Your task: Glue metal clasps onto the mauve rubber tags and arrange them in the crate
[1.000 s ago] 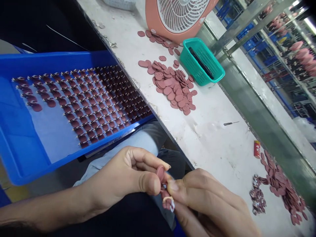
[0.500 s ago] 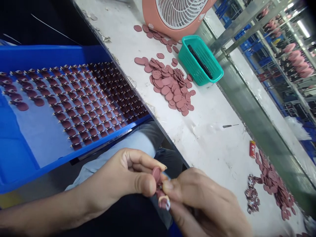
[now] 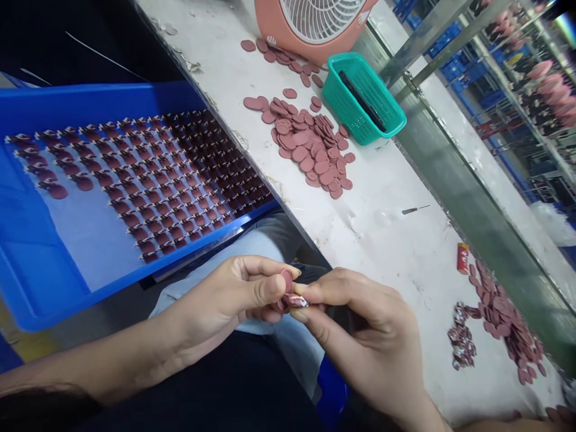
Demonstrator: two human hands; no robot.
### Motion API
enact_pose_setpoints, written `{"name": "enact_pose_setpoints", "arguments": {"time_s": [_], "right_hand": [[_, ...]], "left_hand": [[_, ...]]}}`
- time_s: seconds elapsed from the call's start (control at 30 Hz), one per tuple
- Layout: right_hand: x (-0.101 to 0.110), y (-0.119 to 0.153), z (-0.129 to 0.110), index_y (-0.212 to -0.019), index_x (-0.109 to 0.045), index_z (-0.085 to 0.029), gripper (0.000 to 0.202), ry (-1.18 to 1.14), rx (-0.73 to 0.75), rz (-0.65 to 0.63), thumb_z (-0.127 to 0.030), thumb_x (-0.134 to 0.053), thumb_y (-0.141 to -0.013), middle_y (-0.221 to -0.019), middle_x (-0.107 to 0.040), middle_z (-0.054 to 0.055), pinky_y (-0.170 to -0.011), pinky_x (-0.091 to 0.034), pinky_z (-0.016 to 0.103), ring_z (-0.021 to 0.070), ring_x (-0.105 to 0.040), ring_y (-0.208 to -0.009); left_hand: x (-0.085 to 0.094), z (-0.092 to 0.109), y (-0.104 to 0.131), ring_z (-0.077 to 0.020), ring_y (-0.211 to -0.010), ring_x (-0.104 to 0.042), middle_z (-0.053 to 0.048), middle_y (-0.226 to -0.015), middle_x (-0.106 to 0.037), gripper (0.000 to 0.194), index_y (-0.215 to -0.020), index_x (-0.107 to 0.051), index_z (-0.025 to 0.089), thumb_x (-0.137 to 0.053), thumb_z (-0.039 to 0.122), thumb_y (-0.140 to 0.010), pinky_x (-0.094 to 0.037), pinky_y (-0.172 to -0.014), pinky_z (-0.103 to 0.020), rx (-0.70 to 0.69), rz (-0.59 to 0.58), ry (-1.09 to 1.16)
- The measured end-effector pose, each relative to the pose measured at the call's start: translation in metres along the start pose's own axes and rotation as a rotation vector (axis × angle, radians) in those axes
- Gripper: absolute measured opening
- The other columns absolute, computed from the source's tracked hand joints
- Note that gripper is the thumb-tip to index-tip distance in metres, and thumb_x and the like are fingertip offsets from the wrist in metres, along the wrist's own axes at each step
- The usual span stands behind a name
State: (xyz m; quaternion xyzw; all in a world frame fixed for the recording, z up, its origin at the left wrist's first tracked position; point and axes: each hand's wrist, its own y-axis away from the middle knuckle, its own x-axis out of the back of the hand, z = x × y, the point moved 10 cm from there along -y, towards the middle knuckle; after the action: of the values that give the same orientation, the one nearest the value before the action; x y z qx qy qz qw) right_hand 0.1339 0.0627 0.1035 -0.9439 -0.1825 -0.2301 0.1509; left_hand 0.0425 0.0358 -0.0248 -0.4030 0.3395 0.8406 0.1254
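Note:
Between thumb and fingers, my left hand pinches a small reddish-brown piece with a round, flat end. My right hand grips the white-and-reddish end of the same piece with thumb and forefinger. The fingertips nearly meet in front of my lap. On the left, rows of similar assembled pieces lie on a pale sheet in a blue tray. A pile of flat reddish ovals is on the white table.
A pink fan and a green basket holding a dark object stand at the back. A thin tool, a red item, small shiny parts and another oval pile lie to the right.
Both hands have moved slightly up in view. My right hand has turned so its thumb and forefinger pinch the piece's end. The piece now lies more sideways between the hands.

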Motion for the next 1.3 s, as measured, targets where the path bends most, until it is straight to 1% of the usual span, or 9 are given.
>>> {"name": "enact_pose_setpoints", "arguments": {"time_s": [0.17,0.3,0.47,0.53,0.67,0.8,0.97,1.07,1.3], "right_hand": [[0.001,0.001,0.002,-0.095,-0.076,-0.019,0.014,0.009,-0.033,-0.027,-0.009,-0.078,-0.084,-0.078,-0.076,-0.001,-0.062,-0.057,0.020,0.0098,-0.070,-0.066],[0.002,0.001,0.001,-0.097,-0.075,-0.018,0.013,0.026,-0.044,-0.045,-0.010,-0.076,-0.086,-0.081,-0.076,-0.001,-0.064,-0.057,0.019,0.0081,-0.069,-0.067],[0.005,0.001,-0.005,-0.113,-0.072,-0.023,0.030,0.083,-0.012,-0.068,-0.020,-0.081,-0.085,-0.094,-0.074,0.000,-0.067,-0.058,0.023,0.0105,-0.066,-0.074],[0.008,0.001,-0.005,-0.116,-0.072,-0.023,0.031,0.080,-0.004,-0.050,-0.023,-0.081,-0.086,-0.098,-0.072,0.000,-0.067,-0.057,0.022,0.0092,-0.065,-0.072],[0.006,-0.001,-0.001,-0.110,-0.076,-0.022,0.018,0.066,0.003,-0.058,-0.019,-0.073,-0.093,-0.092,-0.075,0.001,-0.067,-0.057,0.022,0.0106,-0.068,-0.077],[0.001,-0.003,-0.002,-0.102,-0.078,-0.021,0.013,0.038,0.029,-0.062,-0.015,-0.073,-0.092,-0.086,-0.076,0.000,-0.067,-0.056,0.021,0.0108,-0.070,-0.077],[-0.003,-0.003,0.002,-0.095,-0.077,-0.020,0.006,0.012,-0.009,-0.057,-0.016,-0.073,-0.092,-0.082,-0.075,0.000,-0.064,-0.055,0.022,0.0110,-0.069,-0.073],[-0.004,-0.003,0.004,-0.094,-0.077,-0.020,0.005,0.000,-0.011,-0.055,-0.017,-0.074,-0.091,-0.082,-0.076,0.001,-0.065,-0.055,0.024,0.0119,-0.069,-0.073],[-0.004,-0.005,0.006,-0.091,-0.077,-0.019,0.005,-0.024,-0.007,-0.054,-0.016,-0.074,-0.091,-0.081,-0.076,0.001,-0.065,-0.055,0.023,0.0114,-0.070,-0.072]], "left_hand": [[-0.005,-0.006,0.000,-0.0087,-0.066,-0.062,0.000,-0.072,-0.070,0.030,-0.079,-0.080,0.017,-0.094,0.043,-0.071,-0.051,-0.059,-0.012,0.037,-0.050,-0.006],[-0.008,-0.006,-0.001,-0.0099,-0.070,-0.061,-0.002,-0.080,-0.069,0.029,-0.083,-0.080,0.017,-0.089,0.043,-0.078,-0.052,-0.059,-0.013,0.049,-0.104,-0.003],[-0.009,-0.007,-0.001,-0.0104,-0.069,-0.061,-0.002,-0.080,-0.068,0.029,-0.085,-0.079,0.017,-0.087,0.044,-0.080,-0.052,-0.059,-0.015,0.057,-0.131,0.027],[-0.007,-0.009,-0.001,-0.0099,-0.067,-0.061,-0.001,-0.078,-0.067,0.029,-0.084,-0.079,0.016,-0.089,0.042,-0.078,-0.052,-0.057,-0.014,0.077,-0.116,0.044],[-0.005,-0.010,-0.001,-0.0096,-0.067,-0.061,-0.001,-0.077,-0.067,0.035,-0.085,-0.079,0.016,-0.093,0.045,-0.071,-0.052,-0.055,-0.013,0.083,-0.105,0.061],[-0.006,-0.010,0.000,-0.0082,-0.067,-0.062,-0.001,-0.076,-0.068,0.033,-0.087,-0.080,0.016,-0.092,0.044,-0.073,-0.054,-0.057,-0.011,0.073,-0.131,0.067],[-0.005,-0.010,-0.001,-0.0063,-0.063,-0.060,0.000,-0.073,-0.067,0.032,-0.084,-0.080,0.014,-0.096,0.038,-0.069,-0.056,-0.058,-0.009,0.079,-0.096,0.085],[-0.005,-0.009,-0.002,-0.0064,-0.063,-0.061,0.000,-0.074,-0.067,0.026,-0.080,-0.080,0.013,-0.096,0.032,-0.071,-0.057,-0.059,-0.009,0.080,-0.081,0.081],[-0.005,-0.008,-0.003,-0.0052,-0.060,-0.059,0.001,-0.071,-0.063,0.033,-0.080,-0.077,0.012,-0.098,0.035,-0.066,-0.057,-0.058,-0.009,0.091,-0.084,0.100]]}}
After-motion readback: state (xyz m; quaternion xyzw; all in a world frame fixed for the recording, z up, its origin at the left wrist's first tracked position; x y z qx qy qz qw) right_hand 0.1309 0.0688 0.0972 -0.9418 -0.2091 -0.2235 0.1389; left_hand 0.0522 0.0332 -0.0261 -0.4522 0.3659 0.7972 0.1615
